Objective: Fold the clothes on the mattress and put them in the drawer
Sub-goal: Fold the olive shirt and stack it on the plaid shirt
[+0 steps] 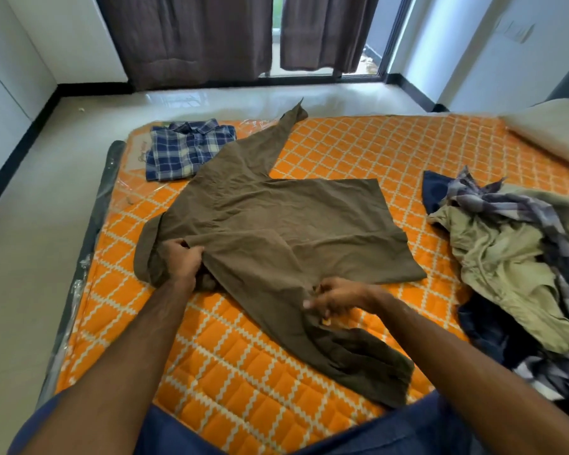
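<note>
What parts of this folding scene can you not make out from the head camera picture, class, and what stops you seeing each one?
- The drawer: not in the head view at all.
- Right hand: motion-blurred, so its exact grip on the brown shirt is unclear.
- Pile of unfolded clothes: cut off by the right edge; the garments overlap, so no count is possible.
- Folded plaid shirt: its near corner is hidden under the brown shirt's sleeve.

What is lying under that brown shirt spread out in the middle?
Under the brown shirt lies the orange patterned mattress, bare around its edges. Both hands grip the shirt's near side. Whether anything else lies beneath the cloth cannot be seen.
</note>
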The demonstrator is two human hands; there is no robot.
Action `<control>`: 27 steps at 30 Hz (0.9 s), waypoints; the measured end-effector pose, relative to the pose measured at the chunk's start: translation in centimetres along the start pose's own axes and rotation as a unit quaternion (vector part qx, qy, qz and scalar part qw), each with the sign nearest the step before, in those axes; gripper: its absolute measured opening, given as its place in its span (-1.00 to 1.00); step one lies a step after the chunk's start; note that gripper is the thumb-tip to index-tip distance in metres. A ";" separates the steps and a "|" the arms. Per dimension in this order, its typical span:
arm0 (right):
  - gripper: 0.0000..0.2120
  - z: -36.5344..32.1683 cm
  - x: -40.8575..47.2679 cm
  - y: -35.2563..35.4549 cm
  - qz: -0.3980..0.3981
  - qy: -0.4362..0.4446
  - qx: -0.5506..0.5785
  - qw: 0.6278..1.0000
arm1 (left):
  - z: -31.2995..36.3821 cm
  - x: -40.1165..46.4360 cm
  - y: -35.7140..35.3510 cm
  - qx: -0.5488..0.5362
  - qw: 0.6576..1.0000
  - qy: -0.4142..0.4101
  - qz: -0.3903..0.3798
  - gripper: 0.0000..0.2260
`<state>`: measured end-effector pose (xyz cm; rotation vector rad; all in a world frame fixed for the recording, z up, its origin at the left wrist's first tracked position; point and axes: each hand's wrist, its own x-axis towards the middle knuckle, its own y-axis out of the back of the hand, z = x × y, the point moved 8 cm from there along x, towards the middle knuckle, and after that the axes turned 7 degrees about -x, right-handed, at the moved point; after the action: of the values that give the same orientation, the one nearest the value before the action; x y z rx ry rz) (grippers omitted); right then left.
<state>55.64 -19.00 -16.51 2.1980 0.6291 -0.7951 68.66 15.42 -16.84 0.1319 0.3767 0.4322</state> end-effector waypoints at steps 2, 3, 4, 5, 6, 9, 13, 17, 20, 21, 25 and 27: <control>-0.63 2.2 -2.9 -2.0 -0.053 -0.025 -0.064 0.996 | 2.2 -2.4 -0.1 0.141 0.982 -0.119 0.044 -0.47; -0.62 2.8 -4.0 -2.9 -0.076 -0.028 -0.073 0.994 | 3.8 -4.0 -0.9 0.229 0.950 -0.208 0.050 -0.43; -0.59 3.2 -4.6 -3.6 -0.100 -0.034 -0.069 0.992 | 5.6 -5.9 -2.4 0.291 0.903 -0.315 0.020 -0.44; -0.56 3.8 -5.4 -3.9 -0.115 -0.037 -0.043 0.992 | 6.9 -8.2 -5.2 0.323 0.850 -0.412 -0.059 -0.46; -0.53 4.4 -5.8 -4.1 -0.128 -0.043 -0.001 0.991 | 7.6 -10.7 -8.2 0.344 0.793 -0.477 -0.161 -0.46; -0.51 5.3 -5.9 -3.6 -0.121 -0.040 0.068 0.990 | 5.9 -15.0 -15.3 0.520 0.577 -0.520 -0.354 -0.42; -0.54 7.9 -6.1 -2.8 -0.123 -0.028 0.026 0.992 | 3.9 -15.8 -19.2 0.650 0.416 -0.495 -0.399 -0.55; -0.57 11.7 -5.8 -2.2 -0.167 -0.031 -0.006 0.985 | 4.2 -13.3 -19.8 0.666 0.398 -0.487 -0.401 -0.69; -0.64 12.8 -6.1 0.8 -0.174 -0.032 0.009 0.984 | 6.4 -10.7 -18.7 0.631 0.470 -0.486 -0.381 -0.73; -0.64 12.9 -6.1 2.6 -0.164 -0.032 0.021 0.986 | 7.3 -9.6 -18.2 0.608 0.500 -0.492 -0.371 -0.75; -0.53 11.7 -5.9 12.2 -0.052 -0.030 0.032 0.998 | 9.4 -5.6 -16.6 0.518 0.649 -0.431 -0.353 -0.86; -0.67 10.8 -5.3 16.5 0.009 -0.028 0.029 0.999 | 9.6 -4.0 -16.9 0.489 0.703 -0.394 -0.333 -0.85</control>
<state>58.53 -38.59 -11.50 2.2217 0.5647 -0.8738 75.46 -2.02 -10.06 1.1553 -0.2608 -0.6150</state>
